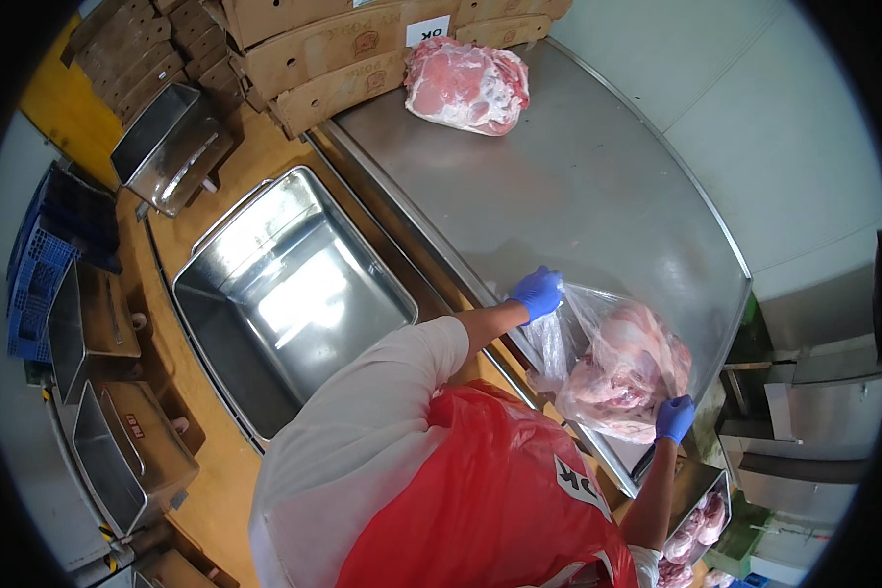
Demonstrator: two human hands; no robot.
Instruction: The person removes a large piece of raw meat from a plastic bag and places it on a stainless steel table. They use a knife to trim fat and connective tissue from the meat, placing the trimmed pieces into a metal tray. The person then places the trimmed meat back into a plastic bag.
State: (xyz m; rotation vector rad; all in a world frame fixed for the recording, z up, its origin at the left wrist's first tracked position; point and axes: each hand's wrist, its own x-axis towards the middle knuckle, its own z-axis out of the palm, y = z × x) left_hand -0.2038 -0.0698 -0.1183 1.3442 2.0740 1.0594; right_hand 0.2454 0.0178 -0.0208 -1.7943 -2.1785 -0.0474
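Note:
My left hand [537,292], in a blue glove, is closed on the upper edge of a clear plastic bag [553,348]. My right hand [674,419], also blue-gloved, grips the bag's lower right side. A large piece of raw meat [629,358] lies inside the bag on the steel worktop [598,206], close to its front edge. A second piece of pink and white meat [465,86] rests uncovered at the far end of the worktop, beside stacked cardboard boxes [323,88].
A large steel tub [216,294] stands on the orange floor to my left. Smaller steel bins [157,162] and blue plastic crates [39,294] line the left side. A bin of meat pieces [696,529] sits below my right arm. A pale wall borders the worktop's right side.

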